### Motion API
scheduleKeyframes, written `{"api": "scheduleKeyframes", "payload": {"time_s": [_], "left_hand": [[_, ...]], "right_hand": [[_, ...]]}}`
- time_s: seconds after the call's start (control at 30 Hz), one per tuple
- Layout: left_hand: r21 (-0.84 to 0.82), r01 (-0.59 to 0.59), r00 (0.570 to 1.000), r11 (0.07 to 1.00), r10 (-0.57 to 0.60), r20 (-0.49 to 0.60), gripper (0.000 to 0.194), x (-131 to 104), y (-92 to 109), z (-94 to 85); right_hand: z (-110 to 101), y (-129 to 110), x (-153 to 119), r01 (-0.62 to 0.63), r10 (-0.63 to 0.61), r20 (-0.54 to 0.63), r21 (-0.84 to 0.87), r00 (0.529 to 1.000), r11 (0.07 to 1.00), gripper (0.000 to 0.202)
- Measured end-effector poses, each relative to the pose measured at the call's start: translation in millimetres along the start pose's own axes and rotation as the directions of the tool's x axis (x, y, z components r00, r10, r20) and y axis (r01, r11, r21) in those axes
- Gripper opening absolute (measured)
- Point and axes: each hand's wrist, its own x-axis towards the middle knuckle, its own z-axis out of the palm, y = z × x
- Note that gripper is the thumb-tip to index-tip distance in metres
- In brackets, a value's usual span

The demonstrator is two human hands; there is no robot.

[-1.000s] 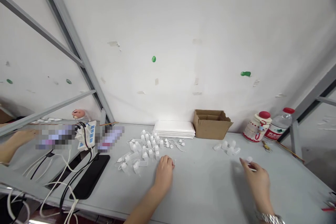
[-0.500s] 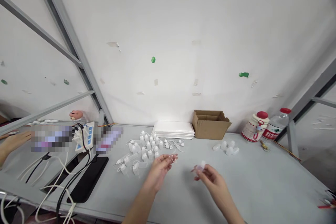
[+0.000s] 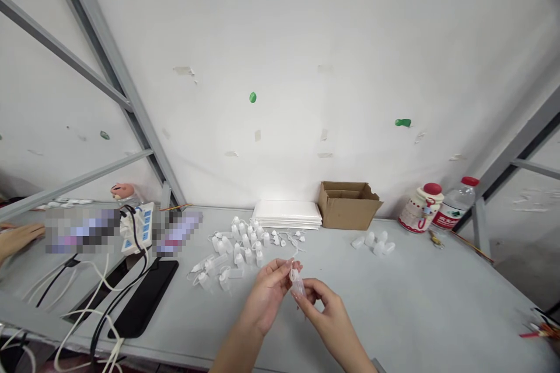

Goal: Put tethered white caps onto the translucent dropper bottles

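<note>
Over the middle of the desk, my two hands meet at one small translucent bottle. My right hand [image 3: 326,306] pinches the bottle's body [image 3: 298,287] between thumb and fingers. At its upper end, my left hand [image 3: 266,294] has its fingertips closed on a small white cap with a thin strap [image 3: 294,267]. The cap touches the bottle's top; whether it is seated I cannot tell. Left of my hands stand and lie several capped small bottles [image 3: 247,239]. Loose white caps with straps [image 3: 283,239] lie behind my hands, and several small translucent bottles [image 3: 376,243] lie to the right.
A stack of white sheets [image 3: 286,214] and an open cardboard box [image 3: 349,210] stand against the wall. At left are a black phone [image 3: 146,300], a power strip [image 3: 139,227], cables, and another person's hand [image 3: 21,240]. A decorated jar [image 3: 420,208] and water bottle [image 3: 455,207] stand at right.
My right hand has moved left with the bottle to meet my left hand. The cap and the bottle, apart before, are now together. The view has shifted slightly.
</note>
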Motion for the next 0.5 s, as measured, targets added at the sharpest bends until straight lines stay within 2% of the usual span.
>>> {"api": "scheduleKeyframes", "payload": {"time_s": [0.1, 0.27, 0.5], "left_hand": [[0.064, -0.059, 0.997, 0.996, 0.062, -0.054, 0.016, -0.7, -1.5, 2.6], [0.045, -0.11, 0.986, 0.993, 0.114, -0.124, 0.018, 0.6, -2.6, 6.0], [0.173, -0.162, 0.972, 0.972, 0.187, -0.142, 0.022, -1.9, -4.0, 9.7]], "right_hand": [[1.4, 2.3, 0.0, -0.005, 0.005, -0.004, -0.021, 1.0, 1.0, 0.024], [1.2, -1.8, -0.9, 0.015, -0.015, -0.006, -0.043, 1.0, 0.999, 0.022], [3.5, -1.8, -0.6, 0.007, -0.007, -0.015, -0.012, 1.0, 1.0, 0.024]]}}
